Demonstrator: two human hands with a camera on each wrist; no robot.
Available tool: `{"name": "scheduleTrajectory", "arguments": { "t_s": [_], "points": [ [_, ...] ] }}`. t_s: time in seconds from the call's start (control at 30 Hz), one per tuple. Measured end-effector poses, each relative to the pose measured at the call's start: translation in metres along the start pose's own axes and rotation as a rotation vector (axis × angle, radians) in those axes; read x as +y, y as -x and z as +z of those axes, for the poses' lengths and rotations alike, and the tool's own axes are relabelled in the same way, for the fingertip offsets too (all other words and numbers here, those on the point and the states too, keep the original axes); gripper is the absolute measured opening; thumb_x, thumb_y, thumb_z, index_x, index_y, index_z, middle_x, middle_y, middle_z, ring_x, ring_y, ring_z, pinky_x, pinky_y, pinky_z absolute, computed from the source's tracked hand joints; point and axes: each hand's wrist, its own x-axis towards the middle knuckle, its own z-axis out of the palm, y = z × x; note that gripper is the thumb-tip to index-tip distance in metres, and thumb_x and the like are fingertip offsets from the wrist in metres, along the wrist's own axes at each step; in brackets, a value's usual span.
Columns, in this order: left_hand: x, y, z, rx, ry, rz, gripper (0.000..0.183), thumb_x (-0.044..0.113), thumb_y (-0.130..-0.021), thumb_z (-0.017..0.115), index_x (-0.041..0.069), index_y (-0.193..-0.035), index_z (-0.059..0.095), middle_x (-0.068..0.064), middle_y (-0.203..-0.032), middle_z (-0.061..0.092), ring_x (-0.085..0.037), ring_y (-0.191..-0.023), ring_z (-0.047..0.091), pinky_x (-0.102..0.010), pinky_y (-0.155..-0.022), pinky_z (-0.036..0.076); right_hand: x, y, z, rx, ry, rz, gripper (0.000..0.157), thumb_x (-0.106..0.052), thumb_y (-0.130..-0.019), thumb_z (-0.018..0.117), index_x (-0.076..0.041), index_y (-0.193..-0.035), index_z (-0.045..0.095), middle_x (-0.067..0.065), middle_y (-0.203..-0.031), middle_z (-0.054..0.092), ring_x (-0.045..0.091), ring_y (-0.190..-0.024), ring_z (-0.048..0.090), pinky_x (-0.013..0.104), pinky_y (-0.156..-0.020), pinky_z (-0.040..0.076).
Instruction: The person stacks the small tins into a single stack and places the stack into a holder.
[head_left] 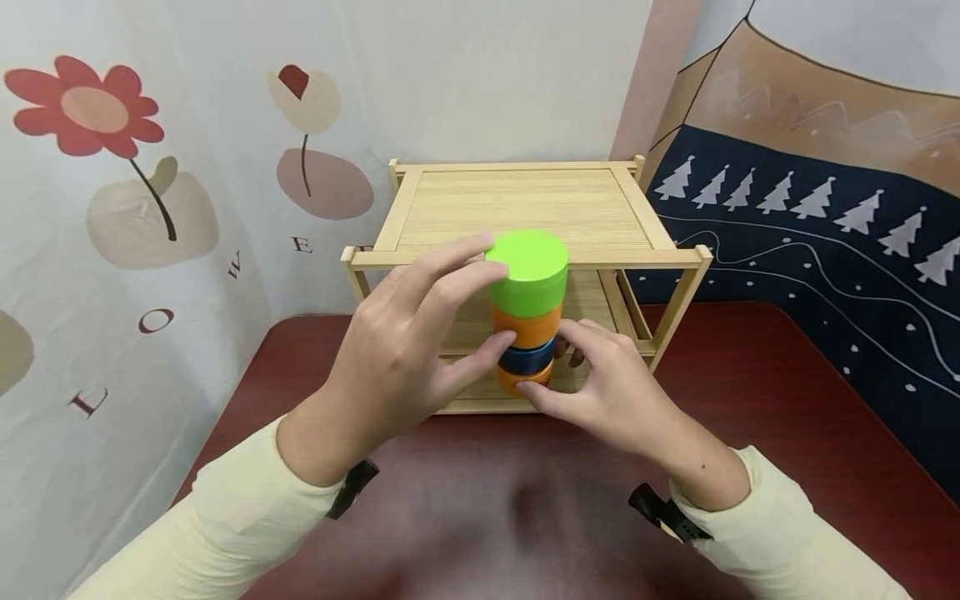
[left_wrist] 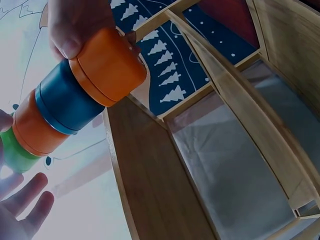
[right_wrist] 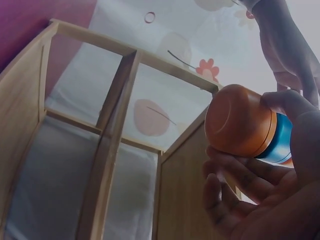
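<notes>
A column of stacking cups is held upright between both hands. Its top is a green cup [head_left: 529,271] with a flat face, above an orange cup [head_left: 536,328], a dark blue cup [head_left: 527,360] and a lower orange cup [left_wrist: 107,70]. My left hand [head_left: 401,337] holds the column's upper part, fingers on the green cup and thumb at the upper orange one. Lower down, my right hand [head_left: 618,379] grips the bottom orange cup [right_wrist: 240,120] between thumb and fingers. That cup's rounded underside shows in the right wrist view.
Just behind the cups stands a light wooden shelf rack [head_left: 517,208], with a flat top and a lower shelf [head_left: 592,300]. It rests on a dark red table [head_left: 465,492]. Printed cloths [head_left: 232,100] with flowers and trees hang at the back and sides.
</notes>
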Motion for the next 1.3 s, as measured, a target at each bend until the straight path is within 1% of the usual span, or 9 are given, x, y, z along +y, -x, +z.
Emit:
{"name": "scheduleTrajectory", "arguments": {
  "t_s": [0.1,0.23,0.4,0.5,0.67,0.77,1.0,1.23,1.3],
  "points": [
    [0.0,-0.003,0.0,-0.002,0.017,-0.008,0.051,0.017,-0.085,0.078,-0.001,-0.125,0.052,-0.023,-0.127,0.06,-0.033,-0.109,0.067,-0.042,-0.09,0.056,-0.002,-0.003,-0.003,0.005,0.001,0.004,0.047,-0.033,-0.077,0.085,-0.014,-0.116,0.067,-0.005,-0.093,0.071,0.011,-0.083,0.058,0.032,-0.07,0.051],
    [0.0,-0.007,0.0,-0.011,0.038,-0.02,0.057,0.015,-0.085,0.078,-0.002,-0.129,0.047,-0.025,-0.131,0.055,-0.033,-0.114,0.065,-0.04,-0.088,0.057,-0.006,-0.008,-0.006,0.014,0.008,0.014,0.046,-0.035,-0.077,0.085,-0.015,-0.115,0.068,-0.005,-0.091,0.07,0.013,-0.081,0.056,0.033,-0.069,0.05],
    [-0.002,-0.008,0.0,-0.023,0.074,-0.042,0.065,0.013,-0.084,0.079,-0.004,-0.134,0.04,-0.026,-0.136,0.05,-0.031,-0.104,0.067,-0.037,-0.088,0.057,-0.01,-0.013,-0.009,0.007,0.014,0.033,0.046,-0.036,-0.079,0.084,-0.014,-0.115,0.068,-0.003,-0.093,0.07,0.013,-0.083,0.058,0.035,-0.071,0.051],
    [-0.003,-0.009,0.0,-0.027,0.086,-0.053,0.067,0.012,-0.084,0.08,-0.004,-0.135,0.04,-0.026,-0.136,0.049,-0.029,-0.097,0.068,-0.036,-0.087,0.057,-0.012,-0.015,-0.011,0.0,0.012,0.047,0.046,-0.037,-0.079,0.084,-0.014,-0.116,0.068,-0.003,-0.096,0.07,0.015,-0.086,0.059,0.036,-0.073,0.052],
    [-0.005,-0.011,0.0,-0.033,0.102,-0.053,0.066,0.012,-0.085,0.078,-0.004,-0.136,0.039,-0.024,-0.132,0.052,-0.028,-0.098,0.069,-0.035,-0.085,0.057,-0.014,-0.017,-0.013,-0.008,0.012,0.062,0.048,-0.038,-0.079,0.084,-0.013,-0.117,0.068,-0.001,-0.1,0.07,0.017,-0.088,0.059,0.037,-0.074,0.052],
    [-0.006,-0.013,0.0,-0.036,0.11,-0.049,0.067,0.011,-0.086,0.077,-0.006,-0.138,0.038,-0.024,-0.133,0.053,-0.028,-0.1,0.07,-0.035,-0.086,0.058,-0.015,-0.019,-0.015,0.001,0.026,0.057,0.048,-0.038,-0.079,0.084,-0.012,-0.116,0.069,-0.001,-0.098,0.068,0.016,-0.088,0.058,0.036,-0.074,0.051],
    [-0.008,-0.015,0.0,-0.041,0.079,-0.064,0.068,0.015,-0.088,0.076,-0.005,-0.14,0.038,-0.021,-0.137,0.053,-0.026,-0.1,0.07,-0.034,-0.086,0.057,-0.019,-0.025,-0.018,0.018,0.034,0.042,0.047,-0.039,-0.079,0.083,-0.012,-0.115,0.069,-0.001,-0.097,0.067,0.014,-0.087,0.057,0.034,-0.073,0.048],
    [-0.01,-0.02,-0.001,-0.029,0.052,-0.058,0.068,0.018,-0.088,0.076,-0.005,-0.14,0.038,-0.019,-0.136,0.054,-0.025,-0.099,0.07,-0.035,-0.086,0.057,-0.022,-0.03,-0.021,0.013,0.007,0.053,0.05,-0.04,-0.081,0.082,-0.013,-0.121,0.067,0.0,-0.106,0.068,0.016,-0.096,0.059,0.036,-0.076,0.049],
    [-0.01,-0.022,-0.001,-0.032,0.044,-0.061,0.068,0.019,-0.089,0.075,-0.004,-0.141,0.037,-0.019,-0.135,0.056,-0.025,-0.099,0.07,-0.034,-0.086,0.056,-0.023,-0.031,-0.022,0.014,0.001,0.056,0.051,-0.039,-0.081,0.082,-0.013,-0.122,0.067,0.001,-0.105,0.068,0.017,-0.096,0.059,0.037,-0.076,0.048]
  ]
}}
